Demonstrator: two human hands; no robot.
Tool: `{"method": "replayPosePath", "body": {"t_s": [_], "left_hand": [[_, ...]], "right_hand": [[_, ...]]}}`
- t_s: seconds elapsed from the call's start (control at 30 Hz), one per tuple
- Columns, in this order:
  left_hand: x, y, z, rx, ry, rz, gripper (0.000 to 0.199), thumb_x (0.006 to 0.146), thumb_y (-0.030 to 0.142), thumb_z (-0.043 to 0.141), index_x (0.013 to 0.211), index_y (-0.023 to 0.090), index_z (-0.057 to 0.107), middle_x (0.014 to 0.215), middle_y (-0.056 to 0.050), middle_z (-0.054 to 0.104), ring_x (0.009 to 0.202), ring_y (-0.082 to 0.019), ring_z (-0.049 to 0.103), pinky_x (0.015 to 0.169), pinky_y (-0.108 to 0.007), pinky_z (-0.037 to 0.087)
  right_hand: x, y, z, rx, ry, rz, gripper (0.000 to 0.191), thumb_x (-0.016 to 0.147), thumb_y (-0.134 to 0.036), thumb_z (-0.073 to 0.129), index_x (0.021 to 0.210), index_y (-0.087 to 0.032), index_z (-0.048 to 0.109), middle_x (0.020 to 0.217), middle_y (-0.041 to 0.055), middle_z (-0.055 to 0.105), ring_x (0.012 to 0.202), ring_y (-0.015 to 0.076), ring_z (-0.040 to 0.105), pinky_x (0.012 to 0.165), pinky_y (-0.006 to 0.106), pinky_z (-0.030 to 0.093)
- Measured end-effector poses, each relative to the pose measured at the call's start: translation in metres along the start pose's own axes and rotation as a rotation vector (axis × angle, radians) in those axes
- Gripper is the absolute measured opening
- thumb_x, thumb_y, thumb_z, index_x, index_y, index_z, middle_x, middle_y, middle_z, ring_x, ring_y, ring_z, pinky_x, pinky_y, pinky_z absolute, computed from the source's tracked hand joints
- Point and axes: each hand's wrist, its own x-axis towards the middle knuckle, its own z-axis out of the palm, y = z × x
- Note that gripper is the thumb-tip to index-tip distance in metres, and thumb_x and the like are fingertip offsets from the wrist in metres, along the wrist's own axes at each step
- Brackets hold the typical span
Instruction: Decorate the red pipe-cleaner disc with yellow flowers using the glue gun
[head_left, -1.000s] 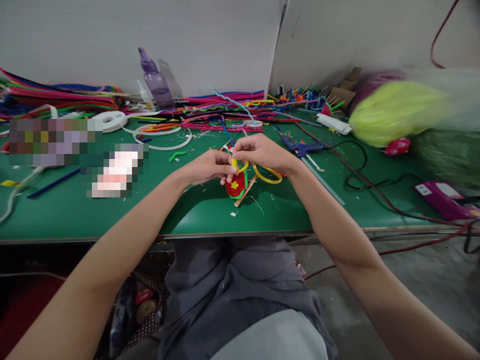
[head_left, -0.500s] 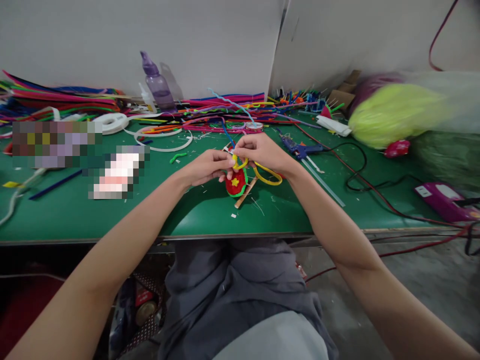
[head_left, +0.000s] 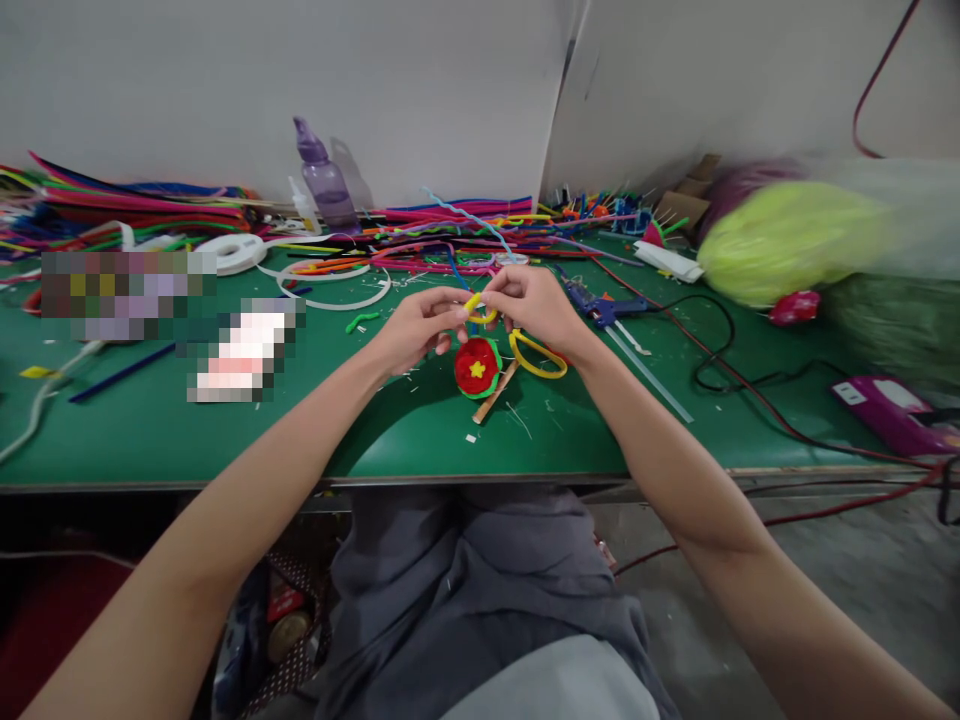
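My left hand (head_left: 426,325) pinches one end of a short bent yellow pipe cleaner (head_left: 474,301) between thumb and fingertips. From the other side, the fingers of my right hand (head_left: 529,300) are closed on the same piece. Just below them is a round red fuzzy disc (head_left: 466,378) with a green rim and a yellow star at its centre. Beside it, under my right wrist, is a yellow loop (head_left: 551,373); I cannot tell whether it joins the piece in my hands. A flat wooden stick (head_left: 495,393) lies slanted at the disc's right.
Bundles of coloured pipe cleaners (head_left: 142,208) line the back, near a purple bottle (head_left: 330,190) and a white tape roll (head_left: 231,254). A blue glue gun (head_left: 607,308) with its cable is at right, before plastic bags (head_left: 787,235). A purple box (head_left: 892,410) stands near the right edge.
My hands have lifted slightly away from the red disc, which now shows whole. The yellow piece between my fingers has changed angle. The view has shifted slightly.
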Motion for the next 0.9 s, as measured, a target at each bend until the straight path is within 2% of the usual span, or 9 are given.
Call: {"method": "replayPosePath", "body": {"t_s": [0.1, 0.27, 0.57, 0.73, 0.9], "left_hand": [[0.0020, -0.0037, 0.0006, 0.029, 0.065, 0.120, 0.042, 0.064, 0.024, 0.083, 0.098, 0.017, 0.060, 0.070, 0.002, 0.066, 0.052, -0.009, 0.061, 0.035, -0.014, 0.035], [0.0021, -0.0072, 0.0009, 0.119, 0.122, 0.226, 0.030, 0.066, 0.023, 0.081, 0.087, 0.016, 0.061, 0.065, 0.003, 0.065, 0.051, -0.008, 0.061, 0.037, -0.015, 0.039], [0.0009, -0.0053, -0.0003, 0.168, 0.128, 0.210, 0.024, 0.068, 0.022, 0.079, 0.086, 0.014, 0.066, 0.058, 0.002, 0.065, 0.045, -0.007, 0.057, 0.038, -0.017, 0.040], [0.0006, -0.0052, -0.0003, 0.160, 0.126, 0.185, 0.022, 0.068, 0.023, 0.079, 0.085, 0.014, 0.068, 0.060, 0.000, 0.067, 0.047, -0.008, 0.058, 0.040, -0.017, 0.042], [-0.0009, -0.0042, -0.0002, 0.168, 0.149, 0.176, 0.024, 0.066, 0.026, 0.081, 0.084, 0.014, 0.070, 0.062, -0.002, 0.068, 0.050, -0.010, 0.061, 0.042, -0.018, 0.044]], "right_hand": [[0.0000, 0.0027, 0.0029, 0.009, 0.057, -0.004, 0.015, 0.085, -0.017, 0.062, 0.072, -0.018, 0.055, 0.055, -0.0008, 0.064, 0.044, 0.0103, 0.057, 0.039, 0.022, 0.039], [0.0004, 0.0069, 0.0063, 0.045, 0.012, -0.006, 0.013, 0.085, -0.020, 0.063, 0.075, -0.018, 0.055, 0.055, 0.0000, 0.064, 0.049, 0.0138, 0.063, 0.039, 0.022, 0.041], [0.0023, 0.0077, 0.0040, 0.072, -0.038, 0.022, 0.011, 0.088, -0.012, 0.056, 0.078, -0.017, 0.054, 0.056, -0.0030, 0.060, 0.046, 0.0092, 0.060, 0.037, 0.018, 0.041], [0.0030, 0.0085, 0.0029, 0.034, -0.040, 0.022, 0.014, 0.088, -0.010, 0.053, 0.077, -0.019, 0.053, 0.054, -0.0037, 0.058, 0.043, 0.0099, 0.056, 0.038, 0.021, 0.043], [0.0018, 0.0091, 0.0036, 0.024, -0.067, -0.003, 0.012, 0.087, -0.013, 0.054, 0.078, -0.020, 0.054, 0.055, -0.0026, 0.059, 0.048, 0.0125, 0.058, 0.042, 0.024, 0.044]]}}
